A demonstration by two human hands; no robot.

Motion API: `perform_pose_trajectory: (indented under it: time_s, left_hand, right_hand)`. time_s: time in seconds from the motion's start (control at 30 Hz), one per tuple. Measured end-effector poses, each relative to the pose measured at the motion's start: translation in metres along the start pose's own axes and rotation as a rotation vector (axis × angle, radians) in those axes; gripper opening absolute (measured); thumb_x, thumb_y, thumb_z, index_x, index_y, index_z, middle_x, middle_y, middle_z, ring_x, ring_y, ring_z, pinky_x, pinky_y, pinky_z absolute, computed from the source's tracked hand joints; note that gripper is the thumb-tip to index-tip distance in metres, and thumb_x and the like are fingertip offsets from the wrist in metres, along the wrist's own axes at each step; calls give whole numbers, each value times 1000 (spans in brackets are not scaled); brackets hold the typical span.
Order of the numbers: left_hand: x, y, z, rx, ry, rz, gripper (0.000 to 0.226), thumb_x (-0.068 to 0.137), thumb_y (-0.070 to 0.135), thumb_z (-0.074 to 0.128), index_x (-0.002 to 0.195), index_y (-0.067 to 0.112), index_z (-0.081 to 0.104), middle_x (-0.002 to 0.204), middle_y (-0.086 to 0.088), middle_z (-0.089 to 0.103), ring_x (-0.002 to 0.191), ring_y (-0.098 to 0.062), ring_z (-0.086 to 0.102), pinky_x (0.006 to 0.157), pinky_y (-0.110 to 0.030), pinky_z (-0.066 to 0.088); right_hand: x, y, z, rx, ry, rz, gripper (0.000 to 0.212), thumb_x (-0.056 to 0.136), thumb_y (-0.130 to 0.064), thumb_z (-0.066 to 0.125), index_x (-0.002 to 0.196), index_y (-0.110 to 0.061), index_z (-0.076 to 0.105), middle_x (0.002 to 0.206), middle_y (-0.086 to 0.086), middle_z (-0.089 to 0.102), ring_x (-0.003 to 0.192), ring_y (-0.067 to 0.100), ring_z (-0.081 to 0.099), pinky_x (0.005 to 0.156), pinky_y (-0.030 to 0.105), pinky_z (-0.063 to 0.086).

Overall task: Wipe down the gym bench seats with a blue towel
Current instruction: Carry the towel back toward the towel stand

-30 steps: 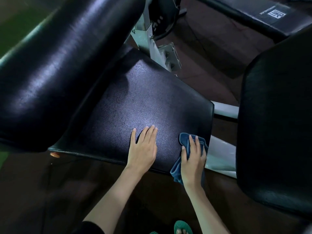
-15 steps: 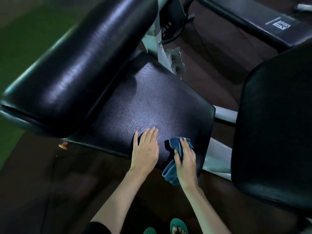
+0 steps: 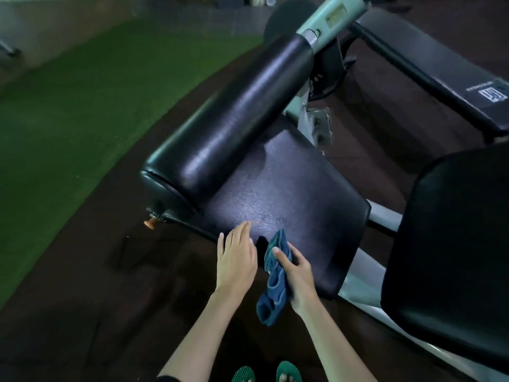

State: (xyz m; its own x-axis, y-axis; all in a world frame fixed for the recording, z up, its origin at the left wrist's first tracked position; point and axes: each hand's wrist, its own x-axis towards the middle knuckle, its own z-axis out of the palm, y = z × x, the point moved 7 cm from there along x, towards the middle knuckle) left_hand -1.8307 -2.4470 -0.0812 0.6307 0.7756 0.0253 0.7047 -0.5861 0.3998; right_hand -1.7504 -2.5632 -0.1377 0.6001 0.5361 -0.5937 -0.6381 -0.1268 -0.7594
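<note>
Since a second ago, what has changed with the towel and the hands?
The right hand slid the towel left along the front edge of the seat, now gripping it bunched instead of pressing it flat. The left hand stayed flat on the seat.

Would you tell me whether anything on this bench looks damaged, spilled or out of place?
Nothing looks damaged or spilled. The seat pad shows a mottled sheen mid-surface; the right hand grips the bunched blue towel.
</note>
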Motion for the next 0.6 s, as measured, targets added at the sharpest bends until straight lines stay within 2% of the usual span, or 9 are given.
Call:
perform_pose_trajectory:
  time_s: [0.13, 0.4, 0.6]
  left_hand:
    - [-15, -25, -31, -88, -17, -124, 42, 99, 18, 35, 142, 18, 38, 144, 5, 43, 135, -8, 33, 118, -35, 15]
    - [-50, -77, -110, -117, -2, -303, 39, 100, 21, 33, 136, 17, 46, 136, 1, 52, 128, -14, 42, 111, -33, 29]
    - [-75, -116, -164, -70, -37, -428, 39, 101, 25, 31, 136, 17, 46, 135, 0, 53, 126, -17, 45, 109, -32, 30]
  right_hand:
    - [-20, -1, 40, -184, -92, 20, 39, 82, -24, 71, 119, -29, 61, 107, 4, 68, 94, 20, 68, 84, 38, 56]
    - [-64, -18, 120, -509, -245, -79, 32, 90, -22, 60, 119, -31, 55, 103, -10, 61, 94, 9, 62, 86, 29, 52]
    - [-98, -23, 179, -727, -362, -143, 37, 89, -23, 60, 126, -27, 54, 108, -6, 64, 96, 9, 62, 92, 36, 51]
